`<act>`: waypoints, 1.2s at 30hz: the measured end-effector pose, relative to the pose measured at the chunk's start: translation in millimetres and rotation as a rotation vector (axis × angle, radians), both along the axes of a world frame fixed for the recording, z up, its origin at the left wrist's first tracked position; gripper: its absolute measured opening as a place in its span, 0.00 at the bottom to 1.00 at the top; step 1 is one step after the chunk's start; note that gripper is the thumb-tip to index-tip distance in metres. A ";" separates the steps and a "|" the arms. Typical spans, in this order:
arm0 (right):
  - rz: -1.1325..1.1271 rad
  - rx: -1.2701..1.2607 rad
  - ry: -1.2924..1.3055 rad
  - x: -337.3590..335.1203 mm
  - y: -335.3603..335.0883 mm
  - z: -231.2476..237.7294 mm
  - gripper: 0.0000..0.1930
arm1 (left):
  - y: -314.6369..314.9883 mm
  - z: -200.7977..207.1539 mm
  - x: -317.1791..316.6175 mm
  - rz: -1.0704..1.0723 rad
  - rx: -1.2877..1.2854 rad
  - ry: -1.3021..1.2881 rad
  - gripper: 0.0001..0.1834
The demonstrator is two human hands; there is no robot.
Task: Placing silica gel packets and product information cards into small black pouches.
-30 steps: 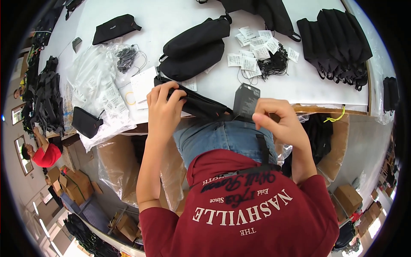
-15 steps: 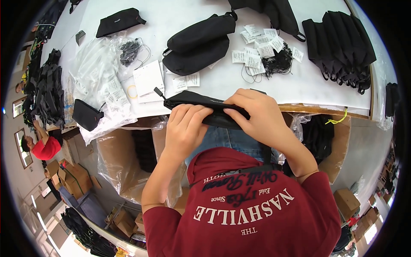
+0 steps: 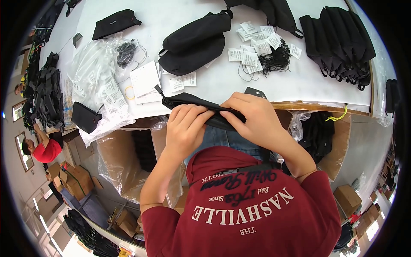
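Note:
Both of my hands grip a black zip pouch (image 3: 218, 121) at the front edge of the table, level with my waist. The fingers of my left hand (image 3: 185, 128) curl over the pouch's left part, and its zip end with a pull tab points up to the left. My right hand (image 3: 253, 116) pinches the right part between thumb and fingers. Just beyond the right hand, a black card tag (image 3: 255, 91) shows partly. White papers (image 3: 145, 81) lie on the table beyond the left hand.
Plump black pouches (image 3: 192, 45) lie mid-table, beside white labels with black cords (image 3: 274, 55). A row of black pouches (image 3: 340, 43) stands at right. Clear plastic bags (image 3: 96, 68) and a small black pouch (image 3: 85, 116) are at left. Cartons (image 3: 115, 158) stand below the edge.
The pouch has tilted slightly, its upper face turning away from view. My right hand has shifted a little left along it, and the card tag beyond that hand shows more. Both hands keep hold.

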State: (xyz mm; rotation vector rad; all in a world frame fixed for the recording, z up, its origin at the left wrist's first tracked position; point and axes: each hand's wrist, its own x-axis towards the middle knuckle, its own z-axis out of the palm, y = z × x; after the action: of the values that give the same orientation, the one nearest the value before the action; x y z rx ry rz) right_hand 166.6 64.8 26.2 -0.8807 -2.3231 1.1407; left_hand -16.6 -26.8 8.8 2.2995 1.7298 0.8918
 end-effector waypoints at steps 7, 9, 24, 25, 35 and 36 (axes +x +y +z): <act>0.006 -0.052 -0.019 -0.8 -2.3 -1.1 0.06 | -0.5 -0.1 0.8 0.027 -0.034 -0.057 0.20; -0.008 -0.057 -0.024 -0.3 -1.7 -4.1 0.06 | -0.7 0.4 0.6 0.005 -0.044 -0.048 0.20; -0.006 -0.098 0.016 -1.4 -10.4 -1.0 0.05 | -5.9 0.6 -3.5 0.079 0.005 0.042 0.17; -0.007 -0.098 0.015 -1.6 -11.2 -1.9 0.05 | -6.1 1.3 -3.8 0.077 0.004 0.041 0.17; -0.028 -0.070 0.013 -1.2 -4.4 -1.4 0.05 | -10.8 11.7 -4.1 -0.016 -0.143 0.004 0.17; -0.045 -0.050 0.030 -1.3 -2.8 -1.9 0.05 | -10.0 14.2 -4.3 -0.041 -0.199 0.000 0.17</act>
State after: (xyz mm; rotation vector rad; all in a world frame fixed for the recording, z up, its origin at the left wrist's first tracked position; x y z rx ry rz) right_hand 165.3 62.0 24.3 -0.9230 -2.2485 1.1902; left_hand -20.9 -36.8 23.0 2.1975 1.6810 0.6783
